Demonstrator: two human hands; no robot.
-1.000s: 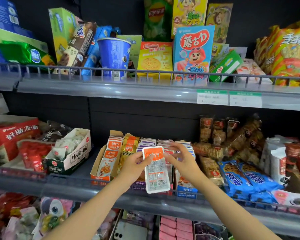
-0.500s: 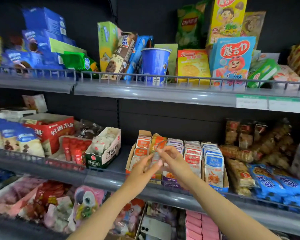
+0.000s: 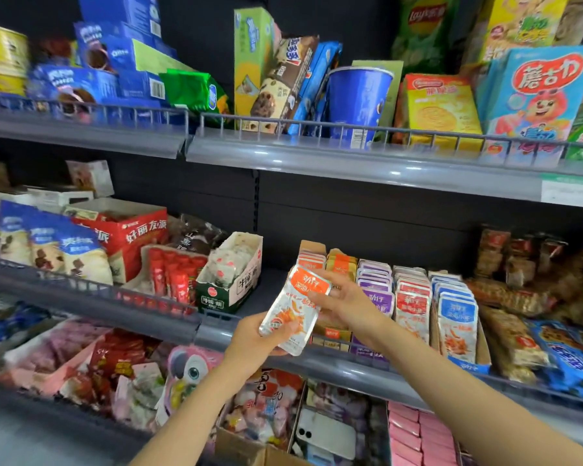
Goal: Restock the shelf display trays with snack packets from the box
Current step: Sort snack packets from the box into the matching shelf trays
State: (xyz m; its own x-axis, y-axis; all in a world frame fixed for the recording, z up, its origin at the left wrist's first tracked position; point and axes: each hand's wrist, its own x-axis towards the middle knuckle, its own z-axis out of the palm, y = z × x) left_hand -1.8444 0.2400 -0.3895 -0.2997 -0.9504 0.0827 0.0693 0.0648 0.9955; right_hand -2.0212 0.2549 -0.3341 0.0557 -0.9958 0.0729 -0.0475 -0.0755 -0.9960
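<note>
Left grip pinches bottom of orange packet, right grip pinches its top.

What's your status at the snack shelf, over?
Left hand grips the orange packet at its bottom, right hand pinches its top. Packet tilted, in front of the tray, not yet in. No obstruction seen.

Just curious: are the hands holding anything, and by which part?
Yes, one orange-topped snack packet: the left hand grips its bottom end, the right hand pinches its upper right edge.
</note>
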